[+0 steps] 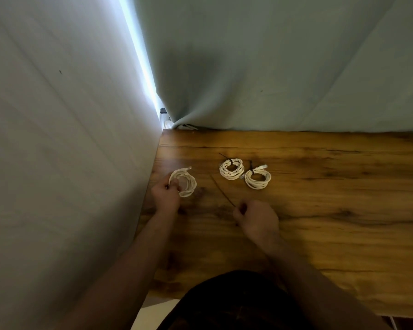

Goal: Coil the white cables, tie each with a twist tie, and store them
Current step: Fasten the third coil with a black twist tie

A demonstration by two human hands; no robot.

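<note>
Three coiled white cables lie on the wooden table (320,210). My left hand (165,195) grips the left coil (186,182) at its near-left edge, close to the table's left side. My right hand (255,216) pinches one end of a thin dark twist tie (221,190), which runs up and left from the fingers between the coils. Further back, a middle coil (231,169) and a right coil (258,179) lie side by side, each bound by a dark tie with its tail sticking up.
A pale wall runs along the table's left edge, and a grey-green curtain (272,79) hangs behind the far edge. My dark-clothed body is at the near edge. Bare wood stretches to the right of the coils.
</note>
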